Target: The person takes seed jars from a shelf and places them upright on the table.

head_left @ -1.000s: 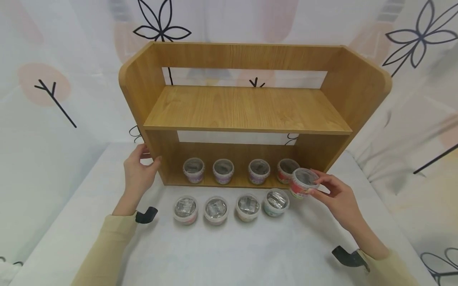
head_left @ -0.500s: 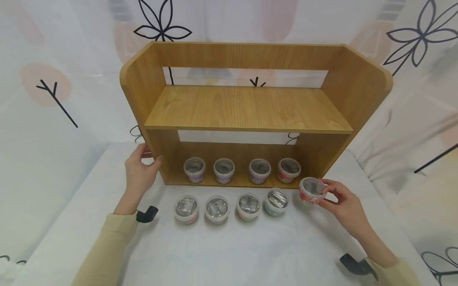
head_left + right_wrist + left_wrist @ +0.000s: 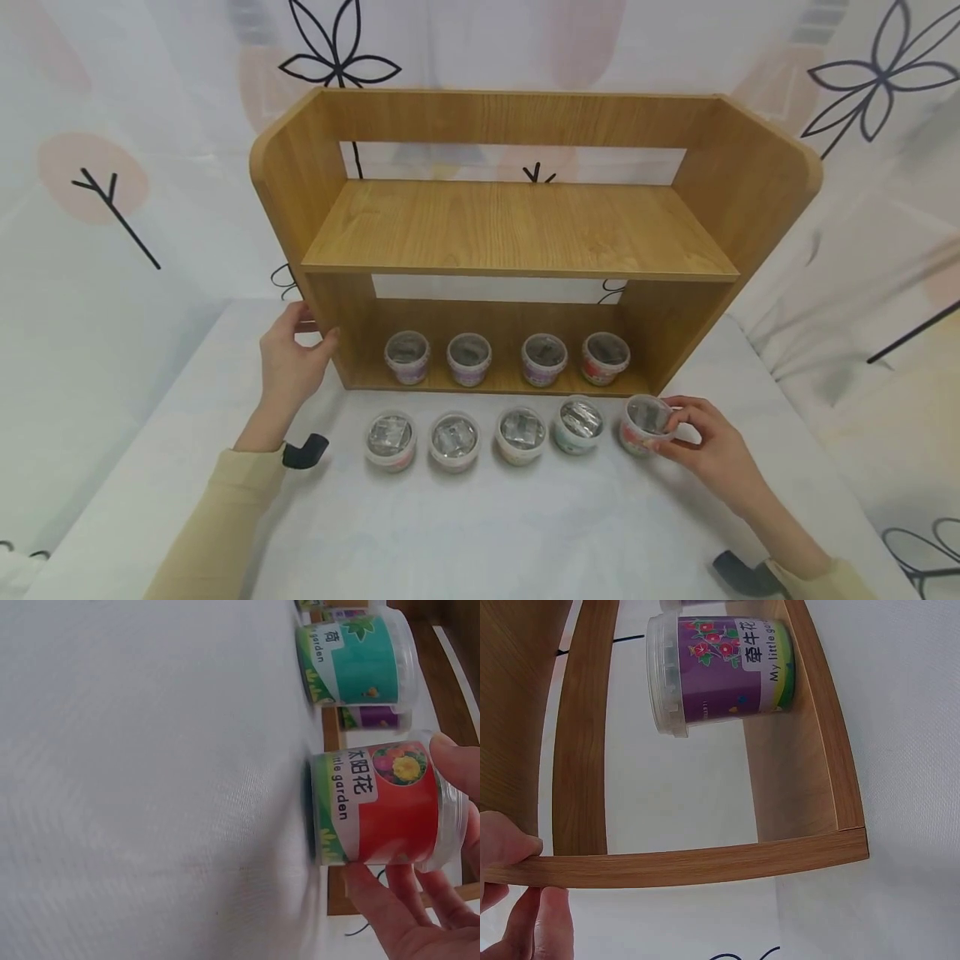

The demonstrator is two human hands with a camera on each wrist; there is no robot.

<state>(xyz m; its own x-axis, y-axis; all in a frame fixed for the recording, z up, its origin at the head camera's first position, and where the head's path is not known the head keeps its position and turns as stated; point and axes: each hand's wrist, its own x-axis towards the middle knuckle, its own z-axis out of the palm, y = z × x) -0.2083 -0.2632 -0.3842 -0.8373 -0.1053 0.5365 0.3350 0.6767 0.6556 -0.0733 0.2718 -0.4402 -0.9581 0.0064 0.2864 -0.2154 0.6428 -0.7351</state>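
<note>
My right hand (image 3: 708, 450) holds a small lidded plastic tub (image 3: 394, 806) with a red label and flower picture. The tub is upright at the right end of a front row on the white cloth; whether its base touches the cloth I cannot tell. Beside it stands a teal-labelled tub (image 3: 364, 660). My left hand (image 3: 296, 354) grips the left side panel of the wooden shelf (image 3: 517, 229), thumb inside and fingers outside, as the left wrist view shows. Nearest it on the lower level sits a purple-labelled tub (image 3: 731, 671).
On the lower level, further purple tubs (image 3: 468, 358) and a red tub (image 3: 605, 358) stand in line. Several silvery-topped tubs, including a white-rimmed one (image 3: 453, 442), form the front row on the cloth (image 3: 465, 533). Behind is a patterned curtain (image 3: 165, 75).
My right hand has carried the red-labelled tub from in front of the shelf's red tub, first rightward, then down and toward me to the front row's right end. My left hand stays put.
</note>
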